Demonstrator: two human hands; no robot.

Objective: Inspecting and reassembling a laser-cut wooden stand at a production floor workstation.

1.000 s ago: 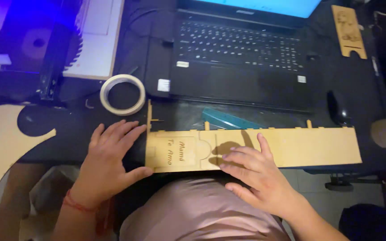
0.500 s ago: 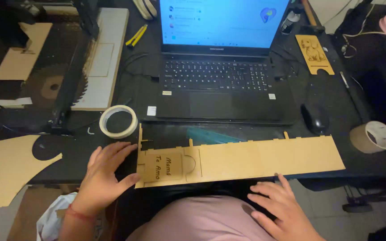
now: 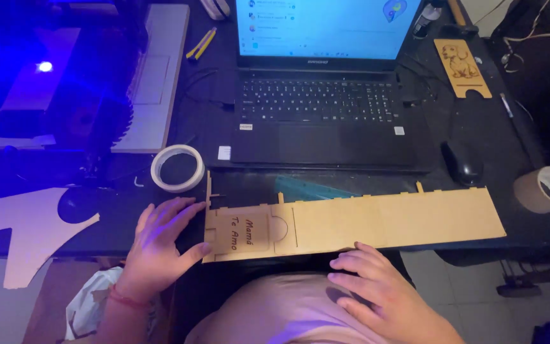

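Seated person at a dark desk (image 3: 128, 216), seen from above. A long, thin wooden panel (image 3: 358, 220) lay flat along the near edge of the desk, in front of an open laptop (image 3: 326, 121), with engraved lettering near its left end. The left hand (image 3: 157, 251) rested at that end — fingers spread and flat on the desk, thumb hooked against the panel's lower corner, holding nothing. The right hand (image 3: 383, 290) lay near the lap just below the panel's middle, fingers loosely spread, off the wood. A tape roll (image 3: 177, 168) sat just beyond the left hand. To keep so thin a panel steady, both ends would best be pressed flat — one-sided pressure could likely pivot it or snap the small tabs along its far edge
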